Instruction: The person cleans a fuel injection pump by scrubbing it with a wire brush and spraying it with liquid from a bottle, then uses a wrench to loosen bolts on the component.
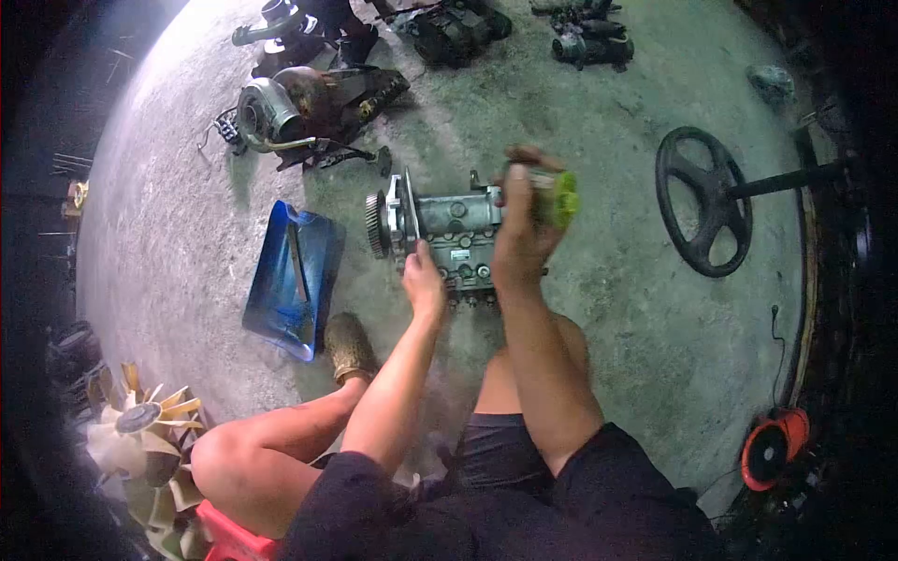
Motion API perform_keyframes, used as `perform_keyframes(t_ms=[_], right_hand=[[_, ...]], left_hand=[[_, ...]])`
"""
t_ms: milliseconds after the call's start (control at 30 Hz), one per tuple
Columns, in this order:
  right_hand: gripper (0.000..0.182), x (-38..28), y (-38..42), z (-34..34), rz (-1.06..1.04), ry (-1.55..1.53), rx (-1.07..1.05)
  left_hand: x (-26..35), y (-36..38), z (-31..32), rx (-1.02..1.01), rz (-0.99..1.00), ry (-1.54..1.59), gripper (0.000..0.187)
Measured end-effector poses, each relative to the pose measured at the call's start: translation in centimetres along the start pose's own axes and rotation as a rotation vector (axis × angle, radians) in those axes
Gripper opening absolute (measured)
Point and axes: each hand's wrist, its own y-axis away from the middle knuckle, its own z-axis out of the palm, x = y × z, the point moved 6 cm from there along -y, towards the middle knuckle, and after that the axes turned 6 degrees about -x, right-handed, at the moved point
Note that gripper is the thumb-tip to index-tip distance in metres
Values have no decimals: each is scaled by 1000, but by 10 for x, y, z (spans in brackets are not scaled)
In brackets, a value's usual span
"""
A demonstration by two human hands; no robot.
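A grey metal fuel injection pump [456, 217] lies on the concrete floor in front of me, its toothed gear [376, 224] at the left end. My left hand [426, 282] is closed around the lower end of a thin, flat metal bar [411, 208], which points away from me along the pump's flange. Over the pump's right end, my right hand [524, 229] grips a blurred can-like object with a yellow-green end [566, 199]. That hand hides part of the pump beneath it.
To the left sits a blue tray [257, 290] with a long metal strip [297, 262] inside. A turbocharger assembly [309, 107] and other engine parts [454, 33] occupy the far floor. A steering wheel [669, 178] stands right, a fan [138, 416] lower left, an orange device [793, 435] lower right.
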Motion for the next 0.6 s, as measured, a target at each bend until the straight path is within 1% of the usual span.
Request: perform_keyframes(t_ms=[67, 100, 133, 167, 200, 233, 267, 300, 333, 367, 400, 433, 467, 567, 600], right_hand=[[27, -6, 8, 28, -88, -166, -239], [30, -22, 13, 48, -192, -121, -478], [32, -40, 24, 62, -299, -61, -703], [32, -60, 48, 72, -225, 22, -910], [31, -62, 82, 69, -325, 59, -947], [31, -59, 129, 57, -412, 259, -1013], [33, -65, 165, 41, -180, 143, -1219], [44, -80, 195, 18, -278, 129, -1179], [59, -71, 238, -10, -178, 272, -1458], [68, -78, 260, -35, -118, 381, -1521], [68, -71, 288, -69, -75, 456, -1515], [65, -83, 290, -84, 50, 546, -1510], [60, -85, 296, -95, 56, 572, -1484], [52, -93, 297, -76, 178, 727, -1353], [49, -92, 299, -67, 240, 782, -1344]], left_hand=[[-17, 27, -15, -2, 7, 25, 60], [-23, 43, -25, -72, -47, -17, 60], [-57, 41, -25, -17, 27, -105, 60], [-84, 28, -21, -45, 103, -198, 51], [-110, 15, -16, -67, 183, -289, 41], [-79, 30, -29, -91, 102, -240, 43], [-44, 42, -45, -112, 23, -191, 46], [-28, 47, -52, -128, -61, -140, 50], [-24, 40, -48, -173, -54, -107, 55], [-15, 36, -44, -204, 14, -110, 55], [-7, 32, -42, -230, 75, -110, 56], [6, 27, -42, -253, 140, -112, 58], [32, 30, -47, -341, 145, -107, 55], [68, -1, -53, -422, 363, -231, 50], [93, -6, -59, -452, 415, -360, 45]])
